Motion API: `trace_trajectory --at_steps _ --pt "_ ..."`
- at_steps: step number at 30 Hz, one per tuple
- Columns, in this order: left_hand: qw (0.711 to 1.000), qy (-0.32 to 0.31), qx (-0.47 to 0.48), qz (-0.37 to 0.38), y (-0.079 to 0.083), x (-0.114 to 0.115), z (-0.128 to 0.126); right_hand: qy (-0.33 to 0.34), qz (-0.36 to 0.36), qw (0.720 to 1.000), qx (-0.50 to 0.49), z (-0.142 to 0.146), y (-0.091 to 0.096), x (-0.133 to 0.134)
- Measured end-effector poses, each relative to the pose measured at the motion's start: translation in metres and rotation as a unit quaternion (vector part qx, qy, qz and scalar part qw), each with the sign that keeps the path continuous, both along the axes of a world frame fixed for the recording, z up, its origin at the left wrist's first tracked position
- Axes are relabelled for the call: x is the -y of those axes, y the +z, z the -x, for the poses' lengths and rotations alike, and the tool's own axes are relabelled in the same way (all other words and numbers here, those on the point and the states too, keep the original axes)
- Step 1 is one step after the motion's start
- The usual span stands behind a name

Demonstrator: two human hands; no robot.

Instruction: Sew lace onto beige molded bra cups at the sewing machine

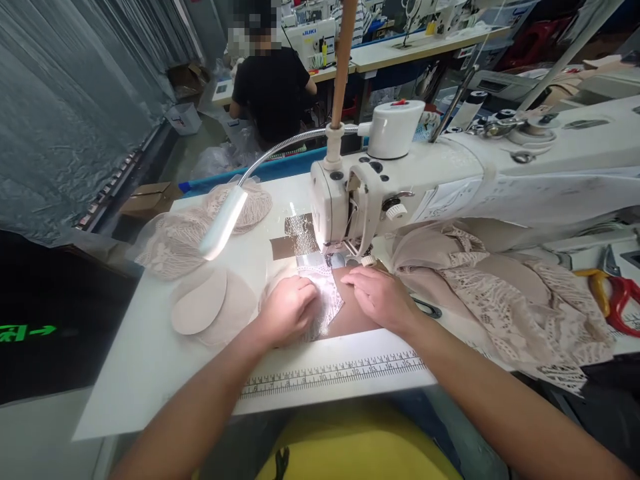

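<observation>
A piece of pale lace fabric [331,297] lies under the lit needle area of a white sewing machine [345,200]. My left hand [289,310] is closed on the lace's left side, its fingers curled and the thumb side toward the needle. To the right, my right hand [377,293] rests with fingers stretched forward on the brown bed plate [357,320], its fingertips just beside the lace's right edge. No held thing shows in the right hand. The lace under my left palm is partly hidden.
Beige cup-shaped pieces [200,303] and lace bundles [175,243] lie at left on the white table [135,373]. More lace garments [500,287] are heaped at right, near red-and-yellow scissors [620,297]. A bendable lamp [225,220] hangs over the table. A person [270,87] sits ahead.
</observation>
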State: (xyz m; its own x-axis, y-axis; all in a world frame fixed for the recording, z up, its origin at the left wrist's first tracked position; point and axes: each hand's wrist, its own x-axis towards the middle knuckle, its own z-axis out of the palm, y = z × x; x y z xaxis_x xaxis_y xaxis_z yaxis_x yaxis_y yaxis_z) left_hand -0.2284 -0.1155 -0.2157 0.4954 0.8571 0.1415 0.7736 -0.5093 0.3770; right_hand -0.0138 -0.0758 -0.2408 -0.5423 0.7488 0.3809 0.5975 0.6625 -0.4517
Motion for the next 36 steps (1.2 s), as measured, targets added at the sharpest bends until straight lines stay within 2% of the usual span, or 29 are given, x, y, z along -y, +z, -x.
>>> trace_trajectory --at_steps 3,8,10,14,16,19,25,31,36 --pt "1.0 -0.005 0.026 0.009 0.004 0.001 0.002 0.0 0.008 1.0 -0.014 0.0 0.001 0.003" --pt "0.998 0.012 0.052 0.033 0.005 0.003 0.006 0.136 0.013 0.988 0.078 -0.002 0.007 0.011" --pt "0.996 0.014 0.072 0.048 0.004 0.003 0.009 0.15 -0.002 0.98 0.132 -0.004 0.01 0.018" --pt "0.996 -0.041 0.074 0.033 0.001 0.003 0.012 0.113 -0.016 0.976 0.188 -0.006 0.012 0.036" --pt "0.995 -0.079 0.055 0.009 -0.001 0.003 0.011 0.092 -0.022 0.979 0.182 -0.006 0.009 0.044" --pt "0.994 -0.103 0.026 -0.018 -0.004 0.006 0.007 0.077 -0.031 0.983 0.161 -0.006 0.004 0.049" --pt "0.994 -0.105 -0.025 -0.034 -0.003 0.012 -0.003 0.073 -0.036 0.987 0.141 -0.007 0.001 0.049" --pt "0.995 -0.084 -0.028 -0.038 -0.001 0.015 -0.007 0.074 -0.022 0.991 0.106 -0.01 0.003 0.049" --pt "0.996 -0.08 -0.027 -0.038 -0.001 0.015 -0.009 0.032 -0.035 0.996 0.071 -0.011 0.0 0.046"
